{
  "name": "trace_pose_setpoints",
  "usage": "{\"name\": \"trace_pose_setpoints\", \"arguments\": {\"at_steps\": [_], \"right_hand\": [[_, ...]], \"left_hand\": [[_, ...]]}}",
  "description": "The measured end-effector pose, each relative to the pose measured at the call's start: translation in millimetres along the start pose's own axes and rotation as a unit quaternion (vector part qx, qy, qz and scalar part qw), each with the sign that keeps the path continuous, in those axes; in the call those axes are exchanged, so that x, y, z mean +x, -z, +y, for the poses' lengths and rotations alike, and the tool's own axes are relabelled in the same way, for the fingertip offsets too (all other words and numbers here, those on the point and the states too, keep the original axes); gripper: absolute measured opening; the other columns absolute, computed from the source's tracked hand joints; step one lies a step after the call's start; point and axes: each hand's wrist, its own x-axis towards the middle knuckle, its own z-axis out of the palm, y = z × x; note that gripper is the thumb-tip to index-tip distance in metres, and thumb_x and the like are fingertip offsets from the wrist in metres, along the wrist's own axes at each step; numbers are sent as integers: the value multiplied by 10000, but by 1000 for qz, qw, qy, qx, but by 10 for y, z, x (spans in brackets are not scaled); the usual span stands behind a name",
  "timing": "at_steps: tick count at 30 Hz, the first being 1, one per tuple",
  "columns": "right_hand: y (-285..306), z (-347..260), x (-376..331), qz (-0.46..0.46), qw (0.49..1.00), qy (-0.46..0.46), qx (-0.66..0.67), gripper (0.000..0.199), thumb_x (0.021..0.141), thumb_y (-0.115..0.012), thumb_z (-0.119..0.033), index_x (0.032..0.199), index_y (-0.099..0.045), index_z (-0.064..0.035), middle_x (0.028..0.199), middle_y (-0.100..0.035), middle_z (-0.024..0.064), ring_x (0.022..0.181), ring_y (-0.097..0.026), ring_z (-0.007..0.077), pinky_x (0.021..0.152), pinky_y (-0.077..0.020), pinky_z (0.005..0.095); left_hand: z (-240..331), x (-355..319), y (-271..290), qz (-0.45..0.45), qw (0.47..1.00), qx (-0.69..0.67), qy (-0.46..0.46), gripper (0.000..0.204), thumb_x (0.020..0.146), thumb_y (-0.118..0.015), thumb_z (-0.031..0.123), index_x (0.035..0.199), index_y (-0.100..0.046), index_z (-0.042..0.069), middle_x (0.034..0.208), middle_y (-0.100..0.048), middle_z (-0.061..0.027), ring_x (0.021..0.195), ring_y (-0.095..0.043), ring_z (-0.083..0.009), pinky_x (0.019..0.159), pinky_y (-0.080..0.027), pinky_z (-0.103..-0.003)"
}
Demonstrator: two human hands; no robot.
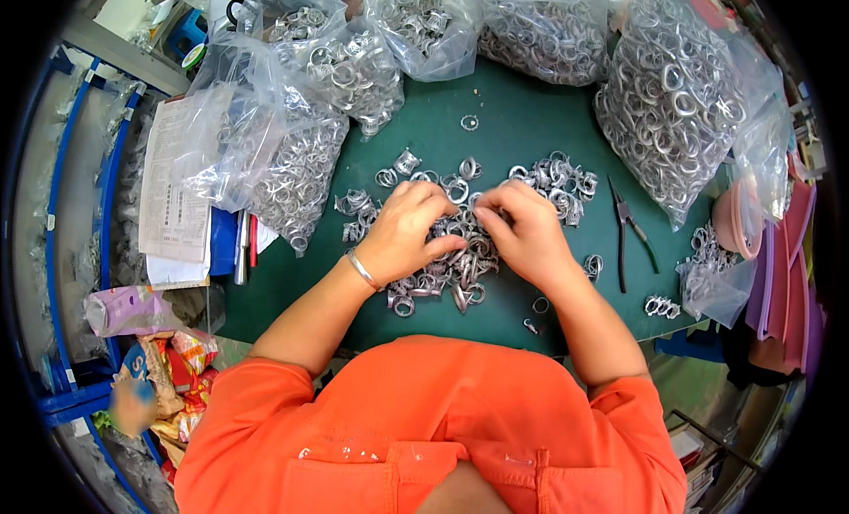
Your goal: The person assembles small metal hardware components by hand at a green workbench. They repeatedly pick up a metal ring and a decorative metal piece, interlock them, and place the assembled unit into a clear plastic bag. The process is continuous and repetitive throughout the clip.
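Observation:
A loose pile of small silver metal rings (460, 249) lies on the green table mat (522, 125) in front of me. My left hand (407, 231), with a silver bracelet at the wrist, rests curled on the pile and pinches rings between thumb and fingers. My right hand (522, 231) sits right beside it, fingertips meeting the left hand's over the same rings. Exactly which pieces each hand grips is hidden by the fingers. More rings (557, 178) spread out just beyond my right hand.
Several clear plastic bags full of metal rings (672, 98) ring the back of the mat, another bag (283, 169) at left. Pliers (630, 231) lie right of my hands. Papers (177, 196) and pens sit at left, snack wrappers (177, 373) lower left, pink trays (778, 249) at right.

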Motion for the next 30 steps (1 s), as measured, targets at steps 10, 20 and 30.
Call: {"name": "trace_pose_setpoints", "arguments": {"at_steps": [10, 20, 30], "right_hand": [[-75, -8, 468, -21, 979, 15, -204, 99, 759, -617, -108, 709, -635, -25, 756, -625, 125, 668, -646, 289, 597, -519, 416], [166, -84, 250, -29, 985, 69, -153, 155, 786, -642, -51, 939, -657, -72, 875, -603, 94, 732, -636, 309, 606, -521, 399], [193, 54, 10, -92, 976, -70, 185, 77, 849, -670, -72, 848, -611, -22, 959, -655, 81, 727, -597, 141, 597, -470, 265]], "left_hand": [[-88, -343, 163, 179, 952, -237, 79, 137, 863, -607, -48, 993, -592, -9, 1025, -613, -119, 948, -627, -221, 826, -521, -323], [141, 5, 403, 68, 995, 47, -46, 362, 777, -730, 145, 1101, -601, 48, 1195, -549, -158, 1099, -532, -340, 928, -438, -415], [-129, -272, 131, 74, 996, -57, 15, 133, 828, -678, 52, 931, -602, 14, 909, -645, -87, 829, -623, -219, 747, -494, -293]]}}
